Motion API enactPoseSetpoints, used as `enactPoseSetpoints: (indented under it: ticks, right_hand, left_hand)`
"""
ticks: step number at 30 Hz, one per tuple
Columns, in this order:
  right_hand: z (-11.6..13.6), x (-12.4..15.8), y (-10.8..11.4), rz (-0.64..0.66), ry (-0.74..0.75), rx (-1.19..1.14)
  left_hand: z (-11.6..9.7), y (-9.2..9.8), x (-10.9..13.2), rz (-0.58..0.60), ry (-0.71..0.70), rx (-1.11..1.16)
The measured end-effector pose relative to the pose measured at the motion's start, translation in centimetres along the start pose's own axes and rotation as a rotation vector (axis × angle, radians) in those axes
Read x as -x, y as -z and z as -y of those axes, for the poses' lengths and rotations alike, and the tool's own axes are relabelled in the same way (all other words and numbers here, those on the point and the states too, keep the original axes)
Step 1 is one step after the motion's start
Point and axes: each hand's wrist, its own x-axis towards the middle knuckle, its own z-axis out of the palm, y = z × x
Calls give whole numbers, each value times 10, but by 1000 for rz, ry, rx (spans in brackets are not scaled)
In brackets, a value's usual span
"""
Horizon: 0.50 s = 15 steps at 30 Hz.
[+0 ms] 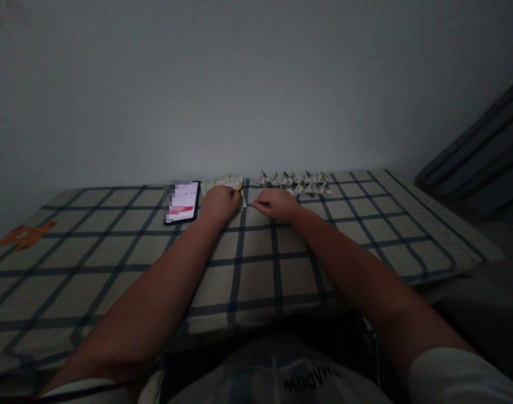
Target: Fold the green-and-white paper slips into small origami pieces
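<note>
Dimly lit, a grey wall was seen beyond the phone, which was laid, screen glowing, on a checked cloth. Just right of the phone, printed paper was partly covered by the left hand; its fingers were curled at the paper's right edge, but whether the paper was gripped could not be told. Farther right of the phone, the right hand was held with thumb and forefinger tips pressed together; anything pinched there could not be made out. Well right of the phone, folded paper pieces were clustered, partly hidden by that hand. An orange patch was seen well to the phone's left.
</note>
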Motion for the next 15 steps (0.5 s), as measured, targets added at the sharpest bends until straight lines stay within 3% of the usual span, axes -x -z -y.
enactPoseSetpoints:
  ticks: [7,15]
  right_hand:
    - [-4,-6,-10,-92,-62,-380]
    - [-5,-12,-18,-169,-391,-783]
  left_hand:
    - [1,-1,0,-219,-133,23]
    - [-7,-9,8,-214,-438,172]
